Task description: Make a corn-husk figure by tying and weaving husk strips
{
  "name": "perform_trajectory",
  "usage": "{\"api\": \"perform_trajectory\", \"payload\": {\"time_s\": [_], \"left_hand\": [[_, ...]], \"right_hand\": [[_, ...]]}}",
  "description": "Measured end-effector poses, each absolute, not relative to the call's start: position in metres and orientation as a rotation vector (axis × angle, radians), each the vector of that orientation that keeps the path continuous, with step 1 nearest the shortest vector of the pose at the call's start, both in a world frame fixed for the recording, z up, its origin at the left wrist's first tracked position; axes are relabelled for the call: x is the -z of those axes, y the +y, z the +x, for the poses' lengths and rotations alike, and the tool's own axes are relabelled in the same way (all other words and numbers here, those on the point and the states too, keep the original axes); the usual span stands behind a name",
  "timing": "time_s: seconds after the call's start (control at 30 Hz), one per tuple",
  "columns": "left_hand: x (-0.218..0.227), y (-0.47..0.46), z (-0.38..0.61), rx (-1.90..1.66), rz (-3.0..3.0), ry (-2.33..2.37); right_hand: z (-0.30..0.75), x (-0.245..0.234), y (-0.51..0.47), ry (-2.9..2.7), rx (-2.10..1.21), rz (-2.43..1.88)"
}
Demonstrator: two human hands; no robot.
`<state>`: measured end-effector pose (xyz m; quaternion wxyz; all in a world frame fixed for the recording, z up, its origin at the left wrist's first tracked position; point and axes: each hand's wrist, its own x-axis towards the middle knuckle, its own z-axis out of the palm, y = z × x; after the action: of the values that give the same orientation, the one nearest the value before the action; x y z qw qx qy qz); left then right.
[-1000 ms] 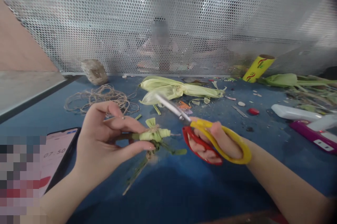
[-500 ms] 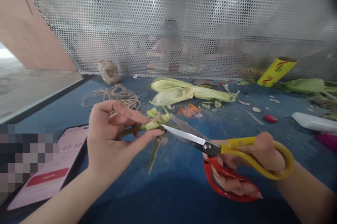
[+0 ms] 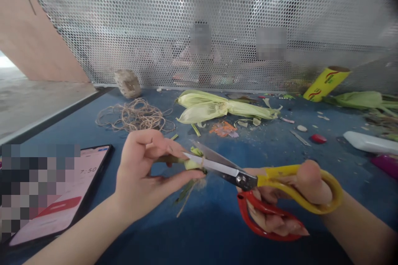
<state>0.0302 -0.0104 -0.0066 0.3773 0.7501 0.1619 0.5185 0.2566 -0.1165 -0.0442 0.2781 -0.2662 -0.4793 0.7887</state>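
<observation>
My left hand (image 3: 146, 173) pinches a small bundle of green corn husk (image 3: 192, 164) tied with twine, held just above the blue table (image 3: 217, 232). Thin strands hang down from the bundle. My right hand (image 3: 289, 198) grips scissors (image 3: 245, 180) with one yellow and one red handle. Their blades are parted and straddle the bundle's tied end, right beside my left fingertips.
A phone (image 3: 62, 198) with a timer screen lies at the left. Loose twine (image 3: 133, 117) and a twine ball (image 3: 127, 83) sit behind. Corn husks (image 3: 217, 109) lie mid-table, a yellow roll (image 3: 326, 83) and more husks far right. Perforated metal screen (image 3: 199, 20) at the back, people beyond it.
The scissors swung from pointing away to the left, and their parted blades now sit over the bundle. My left hand lowered the bundle slightly toward me.
</observation>
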Motion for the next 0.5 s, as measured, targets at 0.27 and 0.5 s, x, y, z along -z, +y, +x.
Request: {"api": "perform_trajectory", "payload": {"time_s": [0.27, 0.5], "left_hand": [[0.007, -0.012, 0.031, -1.315, 1.921, 0.408], [0.008, -0.001, 0.032, -1.342, 1.987, 0.516]], "right_hand": [[0.244, 0.021, -0.114, -1.211, -1.993, -0.607], [0.255, 0.019, -0.112, -1.23, -1.866, -0.813]]}}
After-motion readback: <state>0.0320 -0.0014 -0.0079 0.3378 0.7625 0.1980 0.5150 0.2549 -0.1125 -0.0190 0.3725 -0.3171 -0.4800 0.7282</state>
